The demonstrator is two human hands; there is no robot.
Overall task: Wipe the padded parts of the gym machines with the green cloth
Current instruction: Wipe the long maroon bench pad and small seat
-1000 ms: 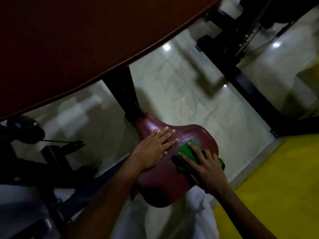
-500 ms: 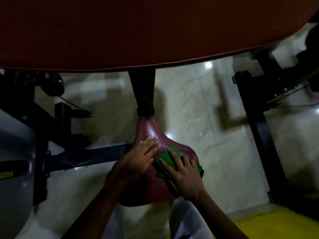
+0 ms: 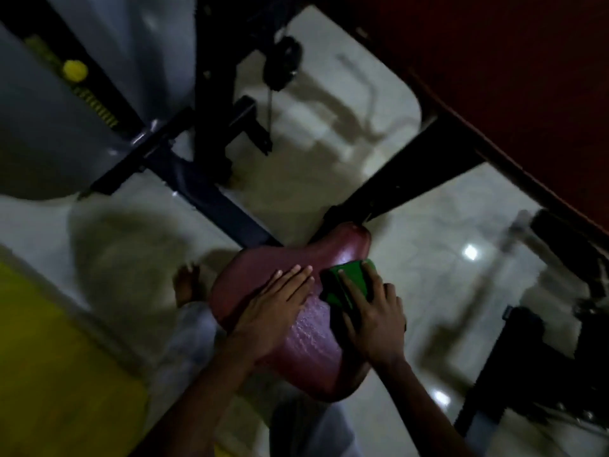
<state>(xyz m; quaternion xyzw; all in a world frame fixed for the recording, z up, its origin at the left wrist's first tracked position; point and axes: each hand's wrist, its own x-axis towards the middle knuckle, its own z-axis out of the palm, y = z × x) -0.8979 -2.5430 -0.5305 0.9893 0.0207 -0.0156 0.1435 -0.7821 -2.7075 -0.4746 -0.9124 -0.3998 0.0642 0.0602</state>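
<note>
A dark red padded seat (image 3: 309,351) of a gym machine sits at the middle of the view, its narrow end pointing up right. My left hand (image 3: 273,308) lies flat on the seat's left half with straight fingers. The folded green cloth (image 3: 349,285) lies on the seat's right side near the narrow end. My right hand (image 3: 372,315) presses down on the cloth with spread, straight fingers. A large dark red back pad (image 3: 514,87) fills the upper right corner.
Black frame bars (image 3: 217,192) cross the shiny pale floor (image 3: 428,252) above the seat. A grey weight-stack cover (image 3: 49,120) with a yellow knob (image 3: 75,70) stands at upper left. Yellow floor matting (image 3: 49,364) lies at lower left. A bare foot (image 3: 188,285) shows beside the seat.
The view has swung sharply, so the back pad moved from the top to the upper right. My right hand has slid the cloth toward the seat's narrow end. My left hand stays flat on the seat.
</note>
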